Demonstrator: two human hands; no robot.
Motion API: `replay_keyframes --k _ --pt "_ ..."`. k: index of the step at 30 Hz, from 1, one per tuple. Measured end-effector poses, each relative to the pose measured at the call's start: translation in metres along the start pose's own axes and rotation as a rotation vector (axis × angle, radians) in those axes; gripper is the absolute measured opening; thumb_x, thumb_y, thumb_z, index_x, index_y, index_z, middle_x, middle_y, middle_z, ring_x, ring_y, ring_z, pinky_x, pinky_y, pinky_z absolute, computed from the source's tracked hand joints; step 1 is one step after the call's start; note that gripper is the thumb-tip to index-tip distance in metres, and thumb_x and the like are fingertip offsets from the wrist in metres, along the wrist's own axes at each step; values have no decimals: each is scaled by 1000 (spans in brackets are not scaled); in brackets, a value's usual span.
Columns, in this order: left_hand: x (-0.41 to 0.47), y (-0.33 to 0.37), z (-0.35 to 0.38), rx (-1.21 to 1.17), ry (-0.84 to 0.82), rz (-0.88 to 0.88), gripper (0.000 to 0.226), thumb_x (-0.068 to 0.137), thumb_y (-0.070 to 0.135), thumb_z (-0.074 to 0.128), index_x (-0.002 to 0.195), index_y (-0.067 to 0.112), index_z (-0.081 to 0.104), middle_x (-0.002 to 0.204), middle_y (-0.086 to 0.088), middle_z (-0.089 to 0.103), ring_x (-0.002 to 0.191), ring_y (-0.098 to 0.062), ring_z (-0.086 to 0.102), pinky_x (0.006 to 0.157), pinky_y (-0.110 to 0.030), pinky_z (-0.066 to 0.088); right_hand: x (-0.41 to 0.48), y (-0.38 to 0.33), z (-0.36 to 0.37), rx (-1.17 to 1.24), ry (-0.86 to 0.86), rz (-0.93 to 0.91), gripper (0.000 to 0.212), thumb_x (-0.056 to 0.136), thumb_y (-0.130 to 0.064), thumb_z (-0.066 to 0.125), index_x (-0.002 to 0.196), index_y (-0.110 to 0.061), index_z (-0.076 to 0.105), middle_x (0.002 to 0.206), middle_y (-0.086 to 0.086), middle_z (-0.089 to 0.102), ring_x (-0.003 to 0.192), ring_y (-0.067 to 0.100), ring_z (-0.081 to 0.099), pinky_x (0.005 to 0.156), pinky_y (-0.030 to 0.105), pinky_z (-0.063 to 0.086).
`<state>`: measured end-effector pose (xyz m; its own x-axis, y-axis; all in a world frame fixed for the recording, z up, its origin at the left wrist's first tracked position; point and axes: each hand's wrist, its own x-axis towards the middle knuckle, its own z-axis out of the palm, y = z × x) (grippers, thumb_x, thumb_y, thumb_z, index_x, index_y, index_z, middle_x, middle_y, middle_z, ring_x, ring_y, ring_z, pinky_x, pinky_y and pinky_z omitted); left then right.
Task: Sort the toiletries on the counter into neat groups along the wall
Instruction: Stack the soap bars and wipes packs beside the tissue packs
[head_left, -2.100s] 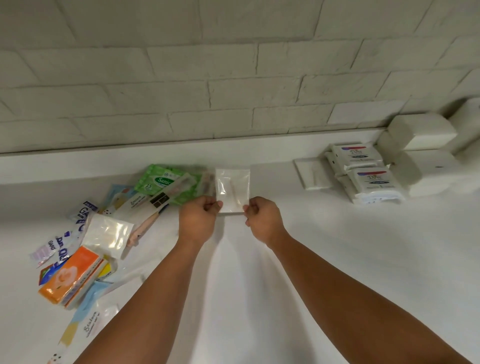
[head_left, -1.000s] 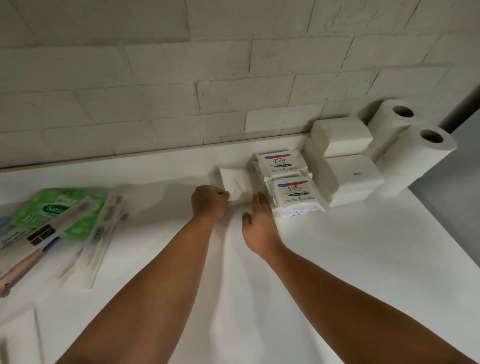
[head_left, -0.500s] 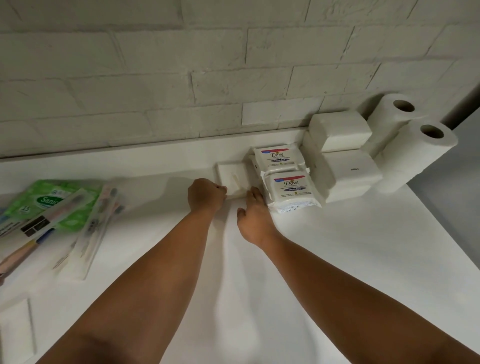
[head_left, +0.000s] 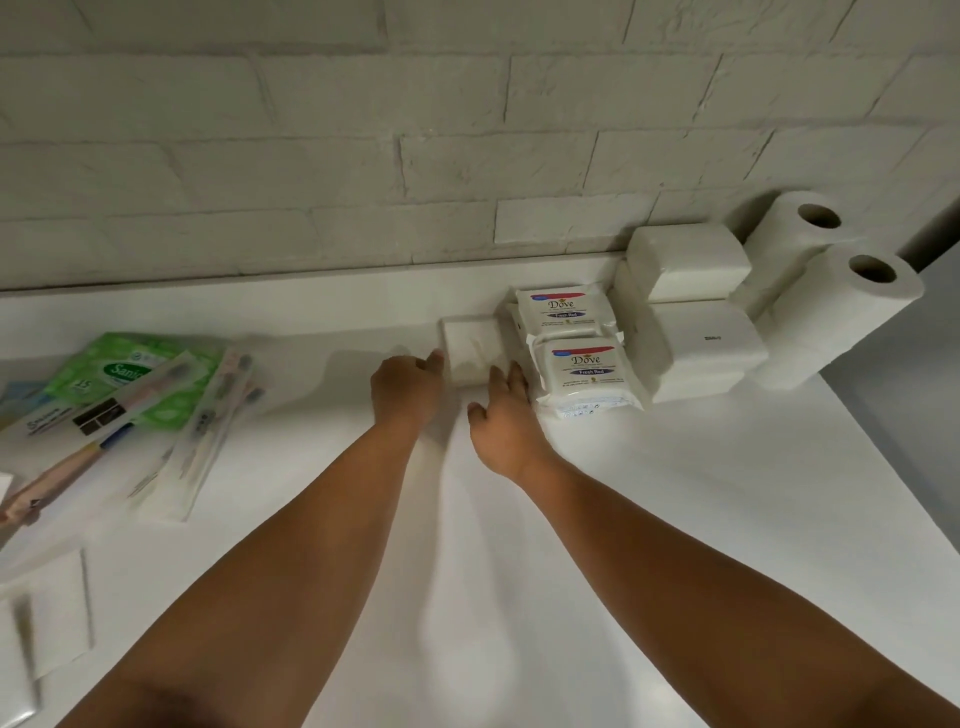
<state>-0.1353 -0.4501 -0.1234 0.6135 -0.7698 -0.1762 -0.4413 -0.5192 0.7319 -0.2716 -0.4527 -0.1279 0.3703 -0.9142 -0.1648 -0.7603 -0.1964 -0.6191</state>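
Packet down! The small white packet (head_left: 470, 351) we held up in the air two seconds ago now lies flat on the tabletop (head_left: 675, 519), tucked by the wall and touching the left side of the Dove packs (head_left: 582, 371). Our left hand (head_left: 408, 387) is loosely curled, with one fingertip nudging the packet's left edge and no pinch that we can see. Our right hand (head_left: 501, 415) has its fingers straight, tips at the packet's near edge, holding nothing. So the row at the right grows: rolls (head_left: 852, 296), tissue packs (head_left: 685, 265), Dove packs, and now this. We judge this placement nearly finished, needing only a squaring-up. Plenty remains, though: the green pack (head_left: 130, 371), toothbrushes (head_left: 218, 410) and loose sachets (head_left: 52, 613) lie jumbled at the left, well apart from the row.
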Motion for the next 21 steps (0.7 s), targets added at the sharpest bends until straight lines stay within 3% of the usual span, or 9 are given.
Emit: replay_keyframes --k 3,7,10,16,21 --pt "-22 -5 -22 29 26 84 51 101 42 43 81 5 73 79 -6 74 74 -22 65 63 -24 43 -10 -12 0 53 26 -103 60 100 -22 48 152 -3 23 162 19 9 151 31 7 122 41 16" --pt "-56 -19 -60 15 167 175 37 99 37 51 82 11 71 74 -1 70 73 -20 63 66 -27 43 -26 -36 1 134 128 -224 48 98 -22 52 143 -8 44 156 12 35 143 24 34 113 27 27" --pt "-82 -40 -89 -43 260 212 28 98 33 57 87 12 73 75 2 69 69 -17 61 61 -21 41 -43 -60 5 165 152 -311 39 97 -23 54 134 -10 54 143 7 51 131 21 49 106 21 34" --pt "-128 -92 -156 -18 306 220 20 96 33 61 96 18 73 79 13 66 72 -5 57 63 -4 34 -97 -116 39 203 65 -397 30 97 -26 55 124 -15 62 126 -1 63 112 14 60 97 27 46" --pt "-158 -148 -217 -33 275 193 12 94 32 63 95 23 71 87 10 71 71 -5 62 72 -25 49 -144 -159 92 210 -20 -400 28 95 -24 57 122 -20 64 123 -7 63 100 10 62 89 20 46"
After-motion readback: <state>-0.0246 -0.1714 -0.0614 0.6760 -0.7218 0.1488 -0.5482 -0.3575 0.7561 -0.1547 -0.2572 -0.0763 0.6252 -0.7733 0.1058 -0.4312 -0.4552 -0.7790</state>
